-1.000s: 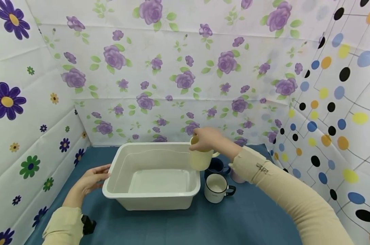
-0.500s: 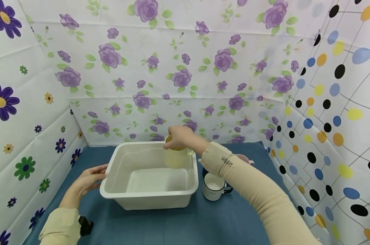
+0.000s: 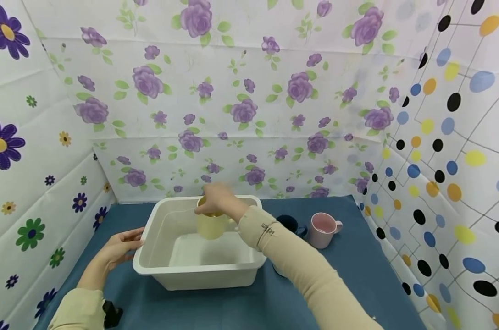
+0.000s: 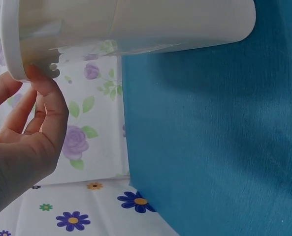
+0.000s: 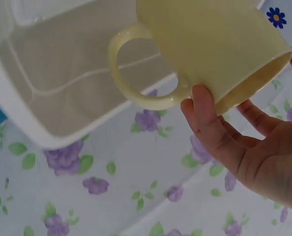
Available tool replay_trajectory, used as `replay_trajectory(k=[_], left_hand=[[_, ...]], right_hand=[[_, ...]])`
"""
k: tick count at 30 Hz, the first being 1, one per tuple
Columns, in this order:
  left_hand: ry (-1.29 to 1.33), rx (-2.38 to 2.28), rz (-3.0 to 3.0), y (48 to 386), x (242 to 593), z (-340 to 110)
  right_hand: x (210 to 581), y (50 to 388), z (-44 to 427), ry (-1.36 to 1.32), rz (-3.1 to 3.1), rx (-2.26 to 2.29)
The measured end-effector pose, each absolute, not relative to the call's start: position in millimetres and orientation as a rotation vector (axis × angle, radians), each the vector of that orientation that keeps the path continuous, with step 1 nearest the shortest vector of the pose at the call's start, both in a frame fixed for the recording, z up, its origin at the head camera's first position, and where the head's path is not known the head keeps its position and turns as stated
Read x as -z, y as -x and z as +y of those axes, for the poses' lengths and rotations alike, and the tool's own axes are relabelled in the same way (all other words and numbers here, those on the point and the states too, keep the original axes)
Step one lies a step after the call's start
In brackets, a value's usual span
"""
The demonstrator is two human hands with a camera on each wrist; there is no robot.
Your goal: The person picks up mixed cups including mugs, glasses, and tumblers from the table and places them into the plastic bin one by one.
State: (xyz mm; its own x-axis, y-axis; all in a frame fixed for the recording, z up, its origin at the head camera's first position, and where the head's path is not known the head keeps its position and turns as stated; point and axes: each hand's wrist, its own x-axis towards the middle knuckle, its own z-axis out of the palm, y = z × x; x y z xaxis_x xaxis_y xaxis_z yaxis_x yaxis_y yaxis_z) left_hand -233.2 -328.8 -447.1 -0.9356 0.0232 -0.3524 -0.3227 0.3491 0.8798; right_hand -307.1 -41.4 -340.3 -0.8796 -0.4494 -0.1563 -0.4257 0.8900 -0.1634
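Note:
My right hand (image 3: 220, 200) holds a pale yellow mug (image 3: 211, 227) by its rim, over the inside of a white plastic basin (image 3: 197, 269). In the right wrist view, fingers and thumb pinch the rim of the yellow mug (image 5: 210, 44), and its handle sticks out free of the hand. Whether the mug's base touches the basin floor, I cannot tell. At the basin's left side, my left hand (image 3: 115, 251) holds the edge. The left wrist view has its fingertips at the rim of the basin (image 4: 13, 39), with a finger under the lip.
Right of the basin stand a dark blue mug (image 3: 288, 223) and a pink mug (image 3: 323, 230). A white mug (image 3: 277, 271) is mostly hidden behind my right sleeve. Blue cloth (image 3: 191, 309) covers the table, with patterned sheets (image 3: 274, 114) at back and sides.
My right hand has carried the yellow mug leftward, from the basin's right rim to above its middle. The left hand stays at the basin's edge. The pink mug has come into view.

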Motion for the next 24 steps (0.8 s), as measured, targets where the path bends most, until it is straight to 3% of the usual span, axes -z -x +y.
replay_trajectory(k=[24], left_hand=[[0.285,-1.557,2.343,232,438,-325]], right_hand=[[432,321,-115,0.584,2.873,0.215]])
